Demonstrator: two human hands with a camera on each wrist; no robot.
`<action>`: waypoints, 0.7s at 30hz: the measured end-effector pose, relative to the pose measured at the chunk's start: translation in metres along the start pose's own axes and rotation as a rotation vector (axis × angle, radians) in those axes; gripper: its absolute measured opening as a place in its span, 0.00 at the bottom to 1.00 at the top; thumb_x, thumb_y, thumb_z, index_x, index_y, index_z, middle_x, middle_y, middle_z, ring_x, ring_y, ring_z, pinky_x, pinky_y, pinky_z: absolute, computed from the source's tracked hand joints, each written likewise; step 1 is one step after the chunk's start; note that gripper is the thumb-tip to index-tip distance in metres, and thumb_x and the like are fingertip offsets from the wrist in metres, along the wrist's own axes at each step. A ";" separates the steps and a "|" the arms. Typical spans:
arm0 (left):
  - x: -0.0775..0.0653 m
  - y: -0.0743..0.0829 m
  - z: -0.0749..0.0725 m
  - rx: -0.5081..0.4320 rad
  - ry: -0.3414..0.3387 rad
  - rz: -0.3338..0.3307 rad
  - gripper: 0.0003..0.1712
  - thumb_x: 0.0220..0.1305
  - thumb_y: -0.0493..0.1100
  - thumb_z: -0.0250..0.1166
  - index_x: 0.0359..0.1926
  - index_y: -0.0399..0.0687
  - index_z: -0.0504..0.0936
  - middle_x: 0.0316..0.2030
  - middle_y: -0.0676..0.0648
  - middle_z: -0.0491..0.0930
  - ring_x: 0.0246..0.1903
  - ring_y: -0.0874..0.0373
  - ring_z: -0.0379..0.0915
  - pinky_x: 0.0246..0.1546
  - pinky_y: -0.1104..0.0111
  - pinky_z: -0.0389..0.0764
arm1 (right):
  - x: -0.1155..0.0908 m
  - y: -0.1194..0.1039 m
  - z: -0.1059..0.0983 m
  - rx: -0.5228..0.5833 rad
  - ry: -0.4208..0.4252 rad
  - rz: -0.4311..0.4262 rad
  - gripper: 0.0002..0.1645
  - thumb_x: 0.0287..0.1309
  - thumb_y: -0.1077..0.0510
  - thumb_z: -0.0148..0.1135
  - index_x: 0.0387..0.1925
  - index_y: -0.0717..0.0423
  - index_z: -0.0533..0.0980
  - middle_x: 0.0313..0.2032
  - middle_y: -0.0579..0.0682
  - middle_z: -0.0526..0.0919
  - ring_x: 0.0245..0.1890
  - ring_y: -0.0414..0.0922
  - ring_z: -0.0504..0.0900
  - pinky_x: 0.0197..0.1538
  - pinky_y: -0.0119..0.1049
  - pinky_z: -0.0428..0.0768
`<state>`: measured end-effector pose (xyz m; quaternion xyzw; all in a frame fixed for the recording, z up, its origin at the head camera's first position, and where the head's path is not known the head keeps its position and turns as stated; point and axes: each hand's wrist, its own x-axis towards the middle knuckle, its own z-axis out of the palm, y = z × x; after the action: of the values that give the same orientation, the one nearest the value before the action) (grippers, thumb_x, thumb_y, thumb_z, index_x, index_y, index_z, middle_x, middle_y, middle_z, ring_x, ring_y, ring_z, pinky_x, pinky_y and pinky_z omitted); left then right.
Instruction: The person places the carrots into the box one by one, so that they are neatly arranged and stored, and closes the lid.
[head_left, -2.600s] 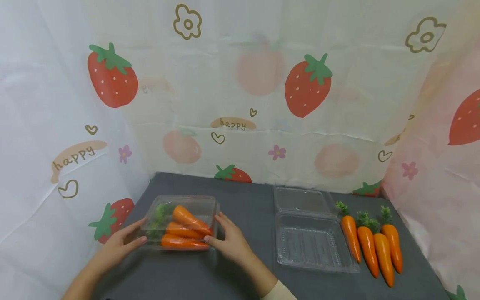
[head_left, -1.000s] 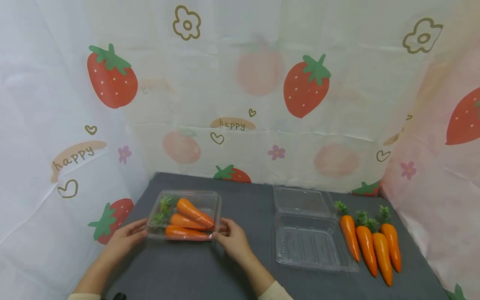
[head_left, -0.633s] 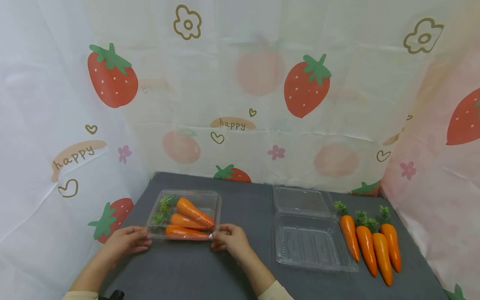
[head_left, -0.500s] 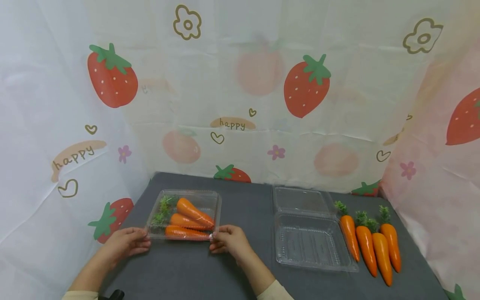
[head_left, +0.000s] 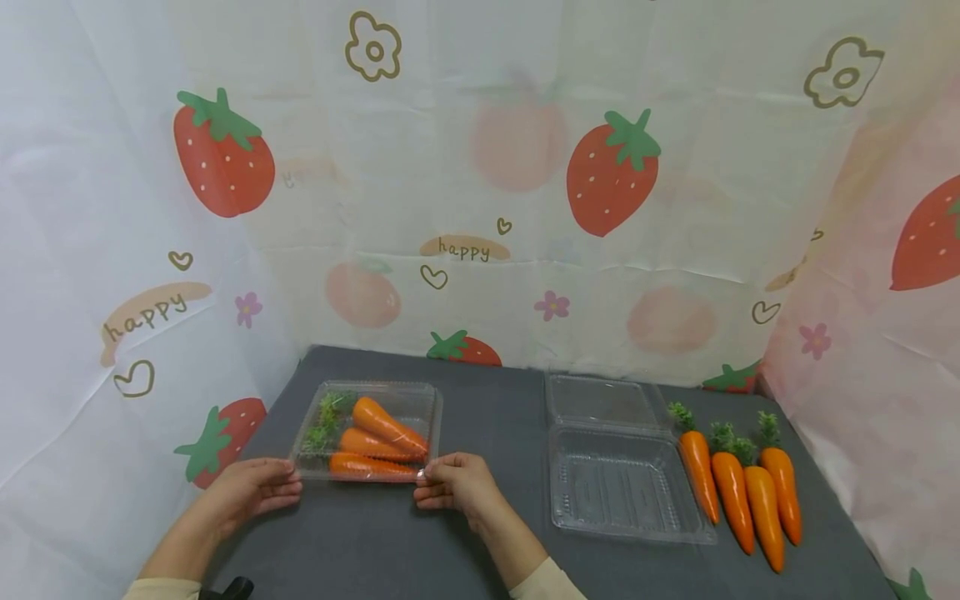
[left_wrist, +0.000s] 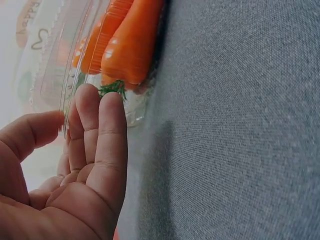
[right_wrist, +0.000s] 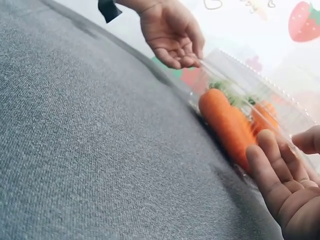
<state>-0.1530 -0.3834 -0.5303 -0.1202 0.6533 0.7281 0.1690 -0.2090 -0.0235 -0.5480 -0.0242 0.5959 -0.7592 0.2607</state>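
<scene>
A lidded clear plastic container [head_left: 408, 408] lies on the left of the dark tabletop, with orange carrots [head_left: 386, 427] and green tops [head_left: 324, 425] inside. My left hand [head_left: 255, 492] pinches its near left corner; in the left wrist view the thumb [left_wrist: 42, 131] is on one side of the rim and the fingers on the other. At the near right corner my right hand [head_left: 461, 487] pinches the rim between thumb and fingers. The right wrist view shows both hands [right_wrist: 172, 32] at the container's near side, its carrots [right_wrist: 227, 125] close to the right fingers.
On the right stands a second clear container [head_left: 618, 483], its lid [head_left: 600, 402] folded back. Several loose carrots [head_left: 735, 492] with green tops lie beside it. A strawberry-print curtain [head_left: 487, 167] closes off the back and sides of the grey table [head_left: 360, 542].
The lidded container was tilted in my hands and now lies flatter, slightly farther back. Both hands have moved from its sides to the near corners. The loose carrots and second container stayed put.
</scene>
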 end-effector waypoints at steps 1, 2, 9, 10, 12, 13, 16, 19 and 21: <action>0.000 0.000 0.000 -0.003 0.005 0.000 0.14 0.78 0.41 0.58 0.51 0.33 0.82 0.39 0.45 0.88 0.40 0.57 0.86 0.52 0.55 0.86 | 0.000 0.000 0.000 0.006 0.002 0.001 0.14 0.65 0.65 0.65 0.49 0.72 0.79 0.34 0.59 0.89 0.28 0.47 0.90 0.41 0.49 0.89; 0.001 -0.001 0.000 -0.004 0.010 0.000 0.14 0.78 0.41 0.58 0.51 0.32 0.82 0.39 0.46 0.88 0.40 0.57 0.86 0.51 0.55 0.86 | 0.001 0.001 0.001 0.009 0.004 -0.003 0.15 0.65 0.65 0.65 0.50 0.72 0.79 0.33 0.58 0.89 0.28 0.47 0.90 0.41 0.49 0.89; 0.005 -0.003 0.000 -0.015 0.034 0.007 0.15 0.78 0.39 0.57 0.52 0.29 0.80 0.37 0.45 0.88 0.38 0.57 0.86 0.49 0.56 0.87 | 0.002 0.004 0.003 0.028 0.023 -0.018 0.12 0.65 0.68 0.62 0.48 0.72 0.78 0.32 0.58 0.88 0.26 0.46 0.89 0.40 0.49 0.90; 0.006 -0.003 0.001 -0.021 0.043 0.005 0.14 0.77 0.38 0.57 0.52 0.30 0.81 0.36 0.46 0.88 0.38 0.57 0.86 0.49 0.56 0.87 | 0.003 0.004 0.004 0.030 0.029 -0.020 0.11 0.65 0.68 0.62 0.47 0.71 0.78 0.31 0.57 0.88 0.26 0.46 0.89 0.40 0.49 0.90; 0.007 -0.004 0.001 -0.037 0.049 0.005 0.13 0.77 0.38 0.56 0.51 0.30 0.81 0.35 0.45 0.88 0.37 0.57 0.86 0.48 0.56 0.88 | 0.003 0.005 0.005 0.040 0.044 -0.020 0.10 0.64 0.69 0.62 0.46 0.70 0.78 0.30 0.57 0.88 0.25 0.45 0.88 0.39 0.49 0.90; 0.008 -0.004 0.002 -0.044 0.054 0.004 0.13 0.77 0.37 0.56 0.50 0.31 0.81 0.35 0.46 0.88 0.37 0.57 0.86 0.48 0.56 0.88 | 0.004 0.005 0.005 0.044 0.052 -0.020 0.09 0.63 0.69 0.62 0.45 0.69 0.78 0.30 0.56 0.88 0.25 0.45 0.88 0.39 0.49 0.90; 0.009 -0.005 0.002 -0.061 0.063 -0.001 0.12 0.77 0.38 0.56 0.48 0.33 0.83 0.35 0.46 0.88 0.36 0.57 0.86 0.48 0.56 0.88 | 0.004 0.005 0.007 0.056 0.071 -0.020 0.09 0.62 0.69 0.62 0.44 0.68 0.77 0.29 0.55 0.87 0.24 0.45 0.88 0.38 0.48 0.90; 0.009 -0.005 0.002 -0.045 0.049 -0.002 0.13 0.77 0.39 0.57 0.49 0.33 0.82 0.36 0.46 0.87 0.38 0.57 0.86 0.49 0.56 0.87 | 0.003 0.005 0.006 0.051 0.074 -0.020 0.09 0.62 0.69 0.62 0.44 0.67 0.77 0.29 0.55 0.87 0.25 0.45 0.88 0.39 0.48 0.90; 0.007 -0.004 0.002 -0.026 0.041 -0.006 0.14 0.78 0.40 0.57 0.51 0.32 0.81 0.37 0.46 0.87 0.39 0.57 0.86 0.50 0.56 0.87 | 0.002 0.003 0.006 0.043 0.068 -0.017 0.08 0.62 0.68 0.62 0.44 0.66 0.78 0.30 0.55 0.87 0.26 0.46 0.88 0.40 0.48 0.90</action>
<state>-0.1583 -0.3809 -0.5365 -0.1392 0.6467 0.7335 0.1564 -0.2073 -0.0296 -0.5500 0.0021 0.5879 -0.7743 0.2343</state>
